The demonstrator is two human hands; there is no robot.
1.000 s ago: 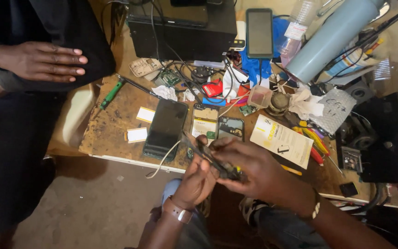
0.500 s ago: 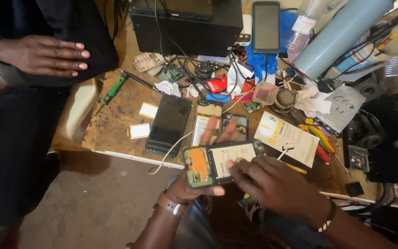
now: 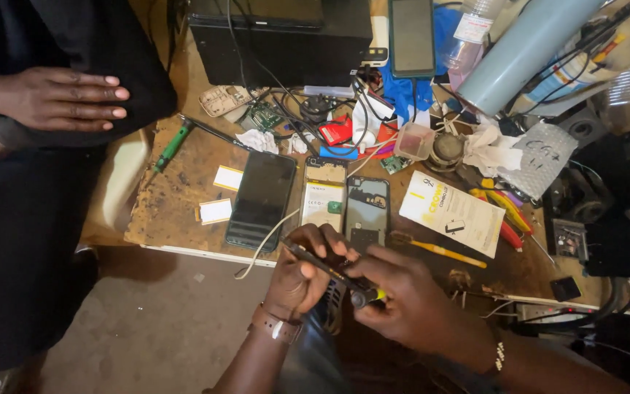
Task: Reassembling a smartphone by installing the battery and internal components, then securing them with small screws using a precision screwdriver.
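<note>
- While the left hand (image 3: 302, 273) grips a thin dark phone part (image 3: 322, 264) at lower centre of the frame, its fingers are curled and pinching the part's near end.
- Right hand (image 3: 402, 299): fingers pressed together around a screwdriver (image 3: 364, 295) with a black and yellow handle, just beside the left hand and touching the dark part.
- Both hands sit at the near edge of the counter (image 3: 176, 197), a scuffed brown board.
- White box (image 3: 452, 213): flat, rectangular, with yellow and black print, lying tilted at centre right, just above the right hand.
- Two small white labels (image 3: 222, 193) lie on the counter at centre left, beside a black phone (image 3: 262, 201) placed face up.
- Two opened phone backs (image 3: 345, 204) lie side by side between the black phone and the white box.
- Crumpled grey foil bag (image 3: 545, 157) with handwriting: right of centre.
- Pale blue cylinder (image 3: 523, 51): leaning at upper right.
- Another person's hand (image 3: 56, 98) rests on dark cloth at upper left, well apart from the work.
</note>
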